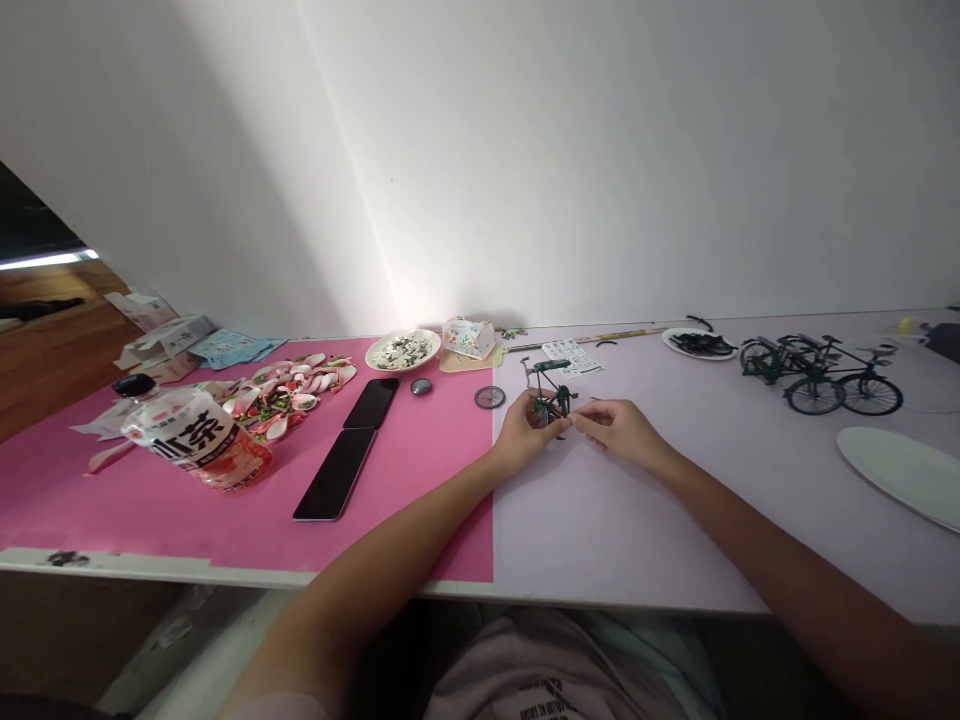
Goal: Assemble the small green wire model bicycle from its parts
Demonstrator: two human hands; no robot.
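Observation:
A small dark green model bicycle frame (pixel 553 368) stands upright between my hands, near the middle of the table. My left hand (pixel 523 430) is closed round its lower left side, partly hiding it. The fingers of my right hand (pixel 616 428) are pinched together at the frame's lower right; what they hold, if anything, is too small to name. A loose black spoked wheel (pixel 490 398) lies flat on the pink surface to the left of my left hand. A sticker sheet (pixel 572 357) lies just behind the frame.
Black model bicycles (pixel 816 392) stand at the right, near a white oval plate (pixel 904 470). Plates of small parts (pixel 403 352) and black pieces (pixel 701 344) sit along the wall. To the left are two dark phones (pixel 335 474), a bottle (pixel 199 440) and a pile of pink-white pieces (pixel 289 392).

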